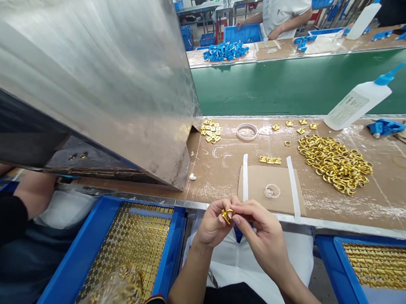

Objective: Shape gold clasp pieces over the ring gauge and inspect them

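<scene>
Both hands meet just in front of the bench edge, pinching a small gold ring-shaped piece (227, 215). My left hand (211, 225) closes its fingertips round one side of it. From the other side, the thumb and forefinger of my right hand (260, 226) grip the same piece. Fingers hide part of it. Beyond the hands, a cardboard pad (260, 185) taped to the bench carries a small clear round dish (272, 191). Past that lies a short row of gold square pieces (270, 160). A heap of gold rings (334, 162) lies to the right.
A large metal housing (116, 84) blocks the left. Blue trays of gold pieces flank me, the left tray (171, 259) and right tray (344, 272). A tilted glue-type bottle (356, 103) stands before the green belt (254, 87). A co-worker (284, 14) works across it; another person's arm (36, 189) is at left.
</scene>
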`<state>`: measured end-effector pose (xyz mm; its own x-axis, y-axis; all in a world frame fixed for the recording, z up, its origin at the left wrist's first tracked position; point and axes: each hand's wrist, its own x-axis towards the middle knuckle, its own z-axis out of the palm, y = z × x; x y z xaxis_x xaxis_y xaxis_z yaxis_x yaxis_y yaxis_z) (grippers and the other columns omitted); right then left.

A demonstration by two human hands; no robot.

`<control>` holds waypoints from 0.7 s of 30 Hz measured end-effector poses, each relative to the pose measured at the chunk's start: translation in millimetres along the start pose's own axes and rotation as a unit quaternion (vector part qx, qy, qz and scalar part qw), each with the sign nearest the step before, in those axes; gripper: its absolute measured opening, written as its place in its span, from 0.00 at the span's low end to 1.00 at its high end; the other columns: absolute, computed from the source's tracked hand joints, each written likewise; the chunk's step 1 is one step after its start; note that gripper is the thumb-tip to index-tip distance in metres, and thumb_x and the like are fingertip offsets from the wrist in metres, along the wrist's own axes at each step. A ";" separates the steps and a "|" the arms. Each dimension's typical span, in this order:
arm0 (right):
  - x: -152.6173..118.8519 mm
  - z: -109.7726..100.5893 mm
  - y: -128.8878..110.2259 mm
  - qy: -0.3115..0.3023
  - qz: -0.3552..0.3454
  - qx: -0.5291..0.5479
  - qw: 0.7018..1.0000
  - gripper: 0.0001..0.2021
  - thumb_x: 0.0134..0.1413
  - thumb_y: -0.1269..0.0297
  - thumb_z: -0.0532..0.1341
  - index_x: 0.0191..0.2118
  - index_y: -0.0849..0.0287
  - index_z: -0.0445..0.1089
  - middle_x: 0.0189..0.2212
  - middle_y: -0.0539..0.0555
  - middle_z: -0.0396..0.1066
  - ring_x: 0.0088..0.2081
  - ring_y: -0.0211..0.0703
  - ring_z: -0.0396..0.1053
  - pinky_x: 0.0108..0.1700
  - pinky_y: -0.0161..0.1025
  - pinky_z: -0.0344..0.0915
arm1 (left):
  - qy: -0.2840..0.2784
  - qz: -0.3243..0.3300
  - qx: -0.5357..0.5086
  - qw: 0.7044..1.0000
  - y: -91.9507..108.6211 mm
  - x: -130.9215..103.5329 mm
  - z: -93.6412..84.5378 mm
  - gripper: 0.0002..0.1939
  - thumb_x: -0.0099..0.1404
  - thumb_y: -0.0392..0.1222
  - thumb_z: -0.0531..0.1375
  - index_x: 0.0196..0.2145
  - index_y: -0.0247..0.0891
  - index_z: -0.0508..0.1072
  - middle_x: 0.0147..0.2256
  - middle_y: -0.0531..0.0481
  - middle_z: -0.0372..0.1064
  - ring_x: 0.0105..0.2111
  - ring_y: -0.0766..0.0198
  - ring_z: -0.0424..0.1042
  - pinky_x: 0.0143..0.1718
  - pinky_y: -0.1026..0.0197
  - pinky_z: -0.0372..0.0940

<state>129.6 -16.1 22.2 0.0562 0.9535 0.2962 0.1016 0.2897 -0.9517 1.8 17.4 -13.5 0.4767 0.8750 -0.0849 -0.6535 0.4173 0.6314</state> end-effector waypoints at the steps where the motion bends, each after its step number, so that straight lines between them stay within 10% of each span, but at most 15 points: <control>1: 0.2 0.7 -0.3 -0.001 -0.003 -0.002 1.000 0.06 0.61 0.71 0.64 0.40 0.54 0.79 0.32 0.53 0.78 0.33 0.42 0.76 0.34 0.36 0.73 | 0.003 -0.003 -0.004 1.000 -0.1 -0.7 1.4 0.32 0.46 0.58 0.77 0.21 0.35 0.61 0.28 0.54 0.56 0.30 0.68 0.61 0.36 0.65 0.60; 21: -9.9 14.3 10.0 0.052 -0.012 -0.050 0.997 0.04 0.63 0.68 0.64 0.41 0.56 0.77 0.33 0.54 0.80 0.31 0.43 0.78 0.35 0.38 0.79 | 0.080 -0.006 -0.053 0.995 -6.5 -7.3 18.4 0.29 0.52 0.61 0.73 0.23 0.39 0.61 0.28 0.54 0.53 0.31 0.62 0.58 0.41 0.55 0.61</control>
<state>115.9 -21.4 8.6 0.1540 0.9310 0.3310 0.2017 0.2983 -0.9329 13.4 3.8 -2.8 0.3901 0.8944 -0.2190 -0.7111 0.4437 0.5454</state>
